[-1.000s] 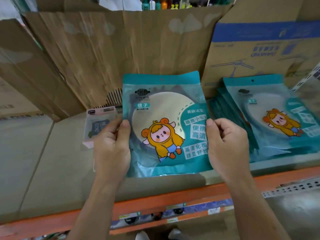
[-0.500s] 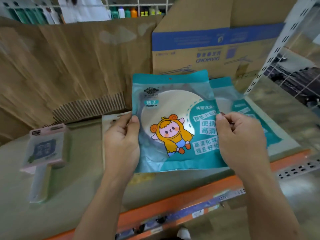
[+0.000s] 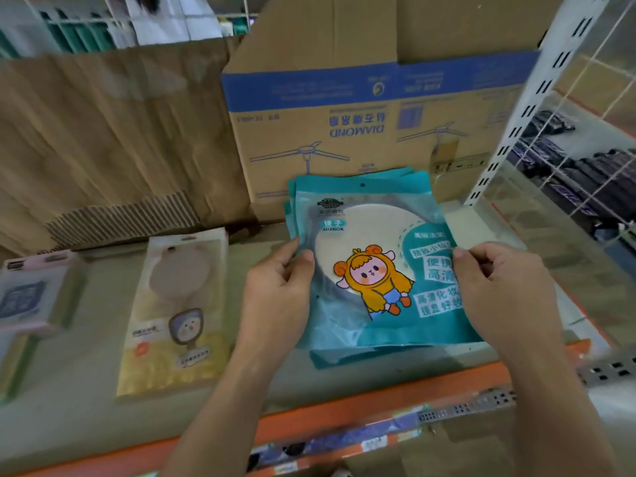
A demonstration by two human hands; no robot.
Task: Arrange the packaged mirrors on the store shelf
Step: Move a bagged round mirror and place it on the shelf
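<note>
I have the teal mirror pack pinched at both of its side edges: my left hand closed on its left edge with the thumb lying on the front film, my right hand closed on its right edge the same way. Neither hand holds anything else.

The pack sits squarely over the stack of matching teal packs that lies toward the right end of the shelf, close behind the orange front rail. Edges of the stack show past the held pack at its top, its left side and along its bottom. I cannot tell whether the pack already rests on the stack or hangs just above it.

What matters for the next move is alignment. The pack's long axis runs from the front rail back toward the blue-banded fan carton, the same way the stack lies, with the hanging hole at the far end. So the stack is straight beneath my fingers, and both hands are equally near; I judge that only a lowering and a release remain.

To the left along the shelf, well apart, lie a yellow hand-mirror pack and a pink-framed mirror pack.
</note>
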